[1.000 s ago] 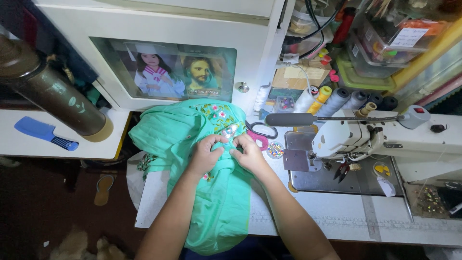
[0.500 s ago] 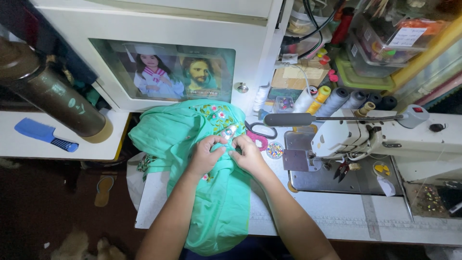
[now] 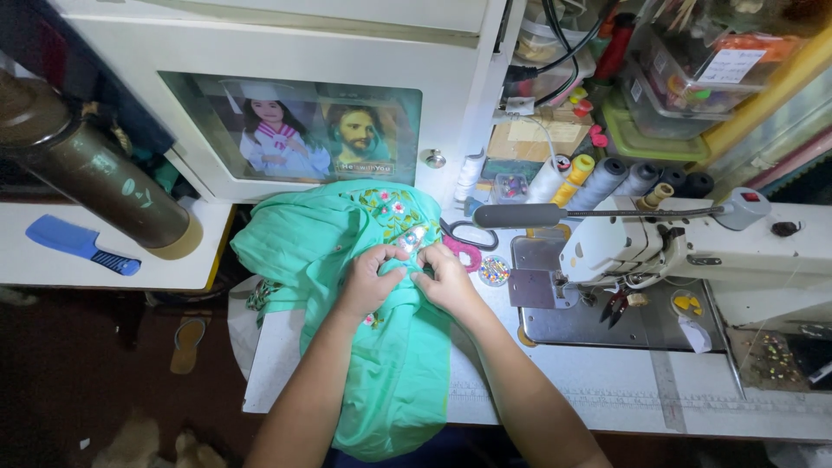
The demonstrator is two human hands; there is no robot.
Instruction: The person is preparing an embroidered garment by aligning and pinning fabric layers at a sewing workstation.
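Left hand (image 3: 368, 282): fingers pinched on the green garment (image 3: 381, 347) beside its flower embroidery.
Right hand (image 3: 442, 279): fingers closed on the same fold — touching the left hand.
Garment: draped over the table's (image 3: 607, 390) left edge, hanging off the near edge.
Nearby: sewing machine (image 3: 693, 251) to the right — scissors (image 3: 468, 238) just beyond the hands.

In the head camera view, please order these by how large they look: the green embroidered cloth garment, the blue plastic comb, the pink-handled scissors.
1. Green embroidered cloth garment, clearly the largest.
2. Blue plastic comb.
3. Pink-handled scissors, partly hidden behind the right hand, so their place below the comb is unsure.
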